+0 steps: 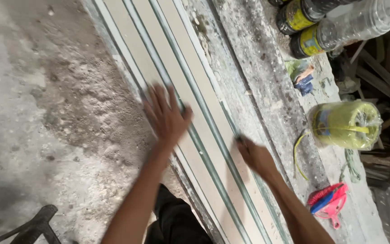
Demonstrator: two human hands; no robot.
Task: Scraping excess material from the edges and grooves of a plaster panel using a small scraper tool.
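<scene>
L hand flat, fingers spread, grip released, pressing on long beige grooved panel lying on concrete floor. R hand on panel's right edge w/ small dark object, blurred, grip state can't tell. Yellow bag-wrapped roll & pink brush on ledge to the right.

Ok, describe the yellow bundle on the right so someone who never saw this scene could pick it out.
Start from the long pale strips running down the floor, where the left hand rests flat. Go right, over the dusty ledge, beyond the right hand. There lies the yellow spool in clear plastic wrap, rounder and brighter than the bottles above and the pink tool below.
</scene>
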